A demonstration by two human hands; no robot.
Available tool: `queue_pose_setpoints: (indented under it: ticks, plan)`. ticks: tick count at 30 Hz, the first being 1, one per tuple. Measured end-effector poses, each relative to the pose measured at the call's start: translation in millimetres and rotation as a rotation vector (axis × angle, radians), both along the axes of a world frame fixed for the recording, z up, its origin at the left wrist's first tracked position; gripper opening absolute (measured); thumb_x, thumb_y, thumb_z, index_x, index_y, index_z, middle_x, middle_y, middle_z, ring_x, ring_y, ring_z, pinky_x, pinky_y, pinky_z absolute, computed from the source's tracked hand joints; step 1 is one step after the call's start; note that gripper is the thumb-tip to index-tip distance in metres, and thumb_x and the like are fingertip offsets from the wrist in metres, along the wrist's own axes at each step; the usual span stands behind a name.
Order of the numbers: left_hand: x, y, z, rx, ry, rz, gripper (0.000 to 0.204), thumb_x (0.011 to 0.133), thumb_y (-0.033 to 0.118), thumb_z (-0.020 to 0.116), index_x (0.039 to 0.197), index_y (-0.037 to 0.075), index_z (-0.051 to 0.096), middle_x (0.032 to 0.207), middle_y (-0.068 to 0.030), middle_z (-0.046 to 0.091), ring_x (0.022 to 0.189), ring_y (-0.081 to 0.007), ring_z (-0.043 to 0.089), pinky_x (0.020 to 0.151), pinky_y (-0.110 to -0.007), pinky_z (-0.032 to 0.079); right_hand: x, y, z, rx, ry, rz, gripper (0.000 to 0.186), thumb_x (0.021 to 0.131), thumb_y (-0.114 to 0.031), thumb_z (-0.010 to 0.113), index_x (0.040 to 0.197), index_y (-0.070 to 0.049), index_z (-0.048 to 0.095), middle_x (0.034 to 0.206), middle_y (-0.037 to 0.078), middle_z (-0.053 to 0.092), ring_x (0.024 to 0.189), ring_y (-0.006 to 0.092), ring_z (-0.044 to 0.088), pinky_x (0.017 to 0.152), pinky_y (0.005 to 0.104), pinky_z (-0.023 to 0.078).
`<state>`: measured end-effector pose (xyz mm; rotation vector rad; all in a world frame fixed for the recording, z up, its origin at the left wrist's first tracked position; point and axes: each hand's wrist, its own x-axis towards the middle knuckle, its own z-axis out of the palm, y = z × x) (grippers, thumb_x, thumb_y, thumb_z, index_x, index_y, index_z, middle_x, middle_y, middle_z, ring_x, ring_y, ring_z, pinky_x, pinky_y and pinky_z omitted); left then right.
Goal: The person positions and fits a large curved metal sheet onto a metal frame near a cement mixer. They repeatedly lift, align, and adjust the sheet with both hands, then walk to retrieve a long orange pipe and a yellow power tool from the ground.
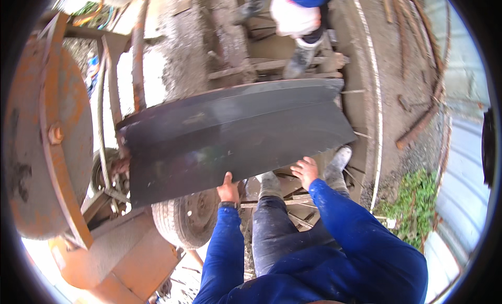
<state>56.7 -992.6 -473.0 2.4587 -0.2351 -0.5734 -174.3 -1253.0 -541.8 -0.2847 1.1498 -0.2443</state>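
Observation:
A long dark grey sheet [246,131], with a fold line running along its length, spans the middle of the view in front of me. I cannot tell whether it is metal or plastic. My left hand [228,190] is closed on its near edge, thumb on top and the other fingers hidden underneath. Farther right along that edge, my right hand [306,171] grips the sheet near its corner, some fingertips showing. Both arms are in blue sleeves. What lies beneath the sheet is mostly hidden.
On the left stand an orange, rusty drum machine [57,136] and a wheel with a tyre [185,220]. Wooden bars and thin rods lie around my boots. Another person [298,21] is beyond the sheet. Rusty bars [421,126] and corrugated metal panels [460,173] are at right.

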Motion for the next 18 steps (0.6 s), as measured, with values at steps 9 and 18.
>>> queue_pose_setpoints:
  ticks: [9, 18]
  plan:
    - [55.3, -8.1, -15.1, -0.741, 0.537, 0.847, 0.029, 0.1, 0.009, 0.063, 0.128, 0.005, 0.058, 0.126, -0.0097, 0.062, 0.119, -0.0281, 0.062, 0.098, -0.049, 0.055, 13.4, 5.9, -27.6, 0.048, 0.373, 0.291, 0.057, 0.103, -0.026, 0.062, 0.151, -0.013, 0.034, 0.135, 0.017, 0.058, 0.11, 0.0347, 0.068, 0.09, 0.0483, 0.057]
    - [50.1, 2.7, -34.5, -0.678, 0.551, 0.763, 0.03, 0.101, 0.015, 0.063, 0.128, 0.004, 0.058, 0.127, -0.0087, 0.061, 0.116, -0.0256, 0.062, 0.096, -0.048, 0.055, 37.7, 3.2, -50.6, 0.053, 0.329, 0.241, 0.051, 0.105, -0.04, 0.061, 0.144, -0.013, 0.043, 0.14, 0.016, 0.057, 0.116, 0.0328, 0.065, 0.098, 0.0487, 0.052]
